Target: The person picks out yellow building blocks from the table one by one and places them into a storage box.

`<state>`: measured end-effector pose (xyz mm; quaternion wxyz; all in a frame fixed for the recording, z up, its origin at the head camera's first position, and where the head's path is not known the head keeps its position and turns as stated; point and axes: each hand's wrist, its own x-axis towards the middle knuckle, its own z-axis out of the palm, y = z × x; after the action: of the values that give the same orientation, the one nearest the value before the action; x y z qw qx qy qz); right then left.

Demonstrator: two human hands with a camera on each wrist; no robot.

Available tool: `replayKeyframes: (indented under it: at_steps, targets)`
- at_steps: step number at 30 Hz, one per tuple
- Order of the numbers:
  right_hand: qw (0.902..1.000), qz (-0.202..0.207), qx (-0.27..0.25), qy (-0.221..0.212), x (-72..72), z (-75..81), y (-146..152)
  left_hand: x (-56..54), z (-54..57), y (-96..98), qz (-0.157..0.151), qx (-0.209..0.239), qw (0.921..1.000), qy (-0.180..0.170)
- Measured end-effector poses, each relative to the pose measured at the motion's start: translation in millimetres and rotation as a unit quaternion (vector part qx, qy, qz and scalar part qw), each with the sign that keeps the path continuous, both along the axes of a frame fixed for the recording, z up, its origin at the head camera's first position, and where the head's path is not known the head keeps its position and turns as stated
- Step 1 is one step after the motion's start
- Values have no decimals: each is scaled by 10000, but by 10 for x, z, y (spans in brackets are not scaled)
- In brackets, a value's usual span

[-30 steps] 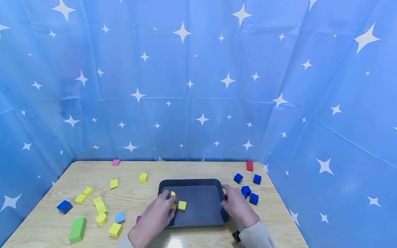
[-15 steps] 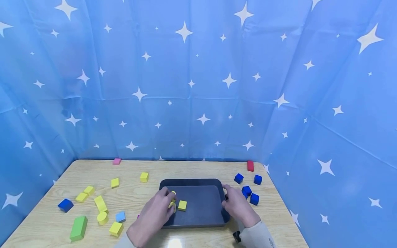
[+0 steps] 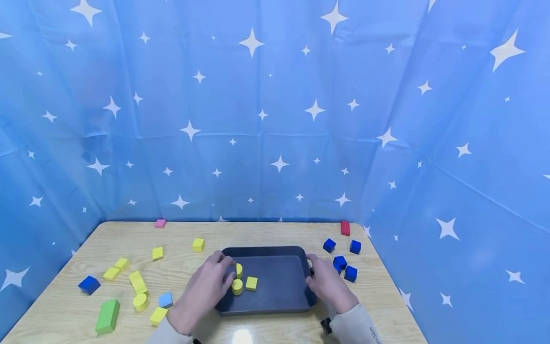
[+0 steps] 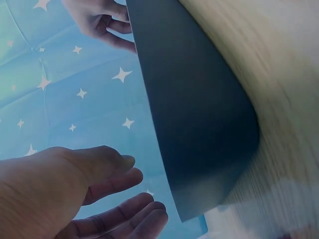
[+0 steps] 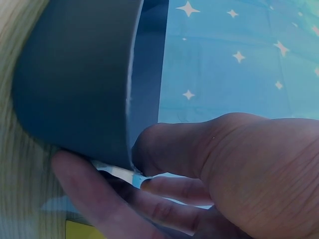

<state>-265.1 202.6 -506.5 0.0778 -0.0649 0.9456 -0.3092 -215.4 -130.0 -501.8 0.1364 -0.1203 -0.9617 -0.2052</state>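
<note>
A dark grey tray (image 3: pixel 281 282) lies on the table before me. In it are two yellow cylinder blocks (image 3: pixel 237 287) near the left side and a yellow cube block (image 3: pixel 251 284) beside them. My left hand (image 3: pixel 205 286) hovers over the tray's left rim, just left of the cylinders. In the left wrist view its thumb and fingers stand apart with nothing between them. My right hand (image 3: pixel 328 284) grips the tray's right rim. The right wrist view has the thumb (image 5: pixel 164 149) on the inner side of that rim and the fingers outside and under it.
Several yellow blocks (image 3: pixel 138 282), a green block (image 3: pixel 107 316), a light blue block (image 3: pixel 165 300) and a dark blue block (image 3: pixel 89 285) lie at left. Several dark blue cubes (image 3: pixel 350 274) and a red block (image 3: pixel 345 228) lie right. A starry curtain (image 3: pixel 275 119) hangs behind the table (image 3: pixel 258 234).
My left hand has let go of a yellow cylinder in the tray and drawn back left, uncovering both cylinders. The right hand keeps its grip on the rim.
</note>
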Motion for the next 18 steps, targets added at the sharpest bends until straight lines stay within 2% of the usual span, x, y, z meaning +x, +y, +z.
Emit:
replayKeyframes:
  at_steps: [5,13,18]
  targets:
    - [10000,1,33,27,7,-6,3,-60,1,-78,92,112,9999,-15]
    - [9999,-50,104,-30,20,7,3,-148,15,-235,123,79,9993,355]
    - [9999,-49,116,-21,26,5,-3,-210,16,-332,260,184,9994,131]
